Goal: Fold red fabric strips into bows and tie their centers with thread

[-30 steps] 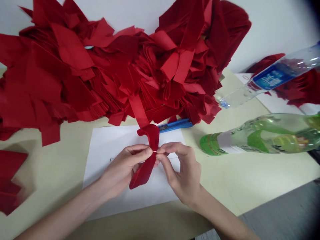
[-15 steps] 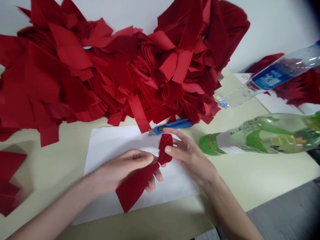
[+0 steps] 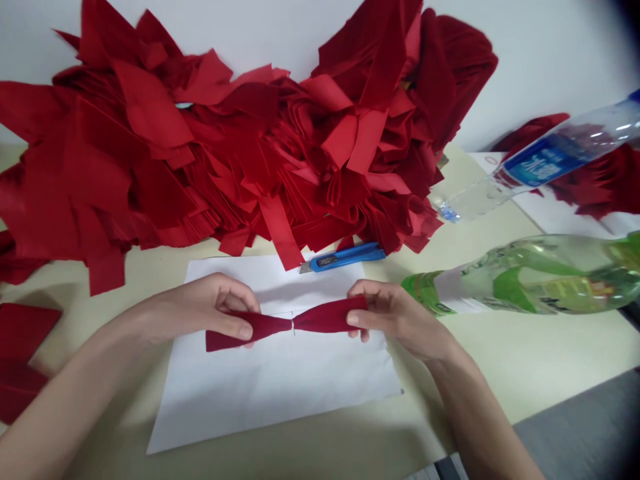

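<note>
A strip of red velvet ribbon [image 3: 323, 317] is stretched out level between my two hands, cinched at its middle by something thin and pale. My left hand [image 3: 210, 310] pinches the left half, thumb on top, with the strip's end sticking out past it. At the other end, my right hand [image 3: 387, 313] grips between thumb and fingers. Beneath the ribbon lies a white paper sheet [image 3: 240, 400] with thin drawn lines near the strip's middle. Just beyond the hands, a blue utility knife [image 3: 345, 257] rests at the paper's far edge, its blade end pointing left.
A big heap of red velvet strips [image 3: 240, 160] covers the table's back against the wall. A green-labelled bottle [image 3: 525, 277] and a clear blue-labelled bottle [image 3: 545, 160] lie on the right. More red pieces [image 3: 27, 340] sit at the left, others [image 3: 600, 177] at the far right.
The ribbon has gone from hanging bent and slanted to stretched straight across the paper. My left hand has moved left along it, and my right hand has shifted slightly right.
</note>
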Demonstrator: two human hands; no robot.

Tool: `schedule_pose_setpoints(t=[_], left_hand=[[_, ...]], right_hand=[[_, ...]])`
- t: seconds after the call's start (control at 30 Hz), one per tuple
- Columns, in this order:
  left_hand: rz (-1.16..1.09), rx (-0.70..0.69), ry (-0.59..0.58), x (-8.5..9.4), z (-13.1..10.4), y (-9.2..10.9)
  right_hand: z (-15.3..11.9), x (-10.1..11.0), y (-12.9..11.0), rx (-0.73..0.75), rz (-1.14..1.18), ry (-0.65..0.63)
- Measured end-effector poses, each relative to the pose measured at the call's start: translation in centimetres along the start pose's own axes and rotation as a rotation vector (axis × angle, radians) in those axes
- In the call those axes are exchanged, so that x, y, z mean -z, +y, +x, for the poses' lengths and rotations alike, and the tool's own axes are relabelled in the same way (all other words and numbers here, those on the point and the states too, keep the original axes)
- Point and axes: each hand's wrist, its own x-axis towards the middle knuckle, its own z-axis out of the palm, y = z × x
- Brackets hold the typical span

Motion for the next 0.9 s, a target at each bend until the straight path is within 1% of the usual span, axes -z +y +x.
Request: schedule_pose_setpoints(t=[0.07,0.13,0.23,0.3,0.47,0.6,0.67,0.8,0.9], left_hand=[[-0.048,-0.009,0.149,0.2,-0.2,-1.0],[-0.110,-0.013,0.234,0.2,-0.5,-1.8],[-0.160,0.002,0.289,-0.1,-1.1,-2.4],[-0.145,0.006,0.320,-0.5,-1.4,-2.6],[0.012,0.027,0.451,-1.8,-1.7,-2.8],[0.109,0.039,0.551,-2.4,-1.7,-2.7],[0.135,0.057,0.564,-2.5,-1.6,-2.5],[0.173,0.039,0.520,-2.2,-1.7,-2.4],[0.182,0.043,0.499,-1.7,-1.9,-2.3]], right_hand=[[0.1,0.2,0.3,-0.045,0.048,0.054],[0.2,0.5,0.5,-0.050,0.083,0.103],[0.2,0.8,0.9,-0.069,0.110,0.133],[0.2,0.6,1.1,-0.068,0.081,0.161],[0.4,-0.2,1.5,-0.063,-0.060,0.284],[0.4,-0.1,1.7,-0.067,-0.167,0.309],[0.4,0.1,1.8,-0.064,-0.256,0.297],[0.2,0.2,1.9,-0.033,-0.461,0.286],[-0.1,0.2,1.6,-0.009,-0.526,0.310]])
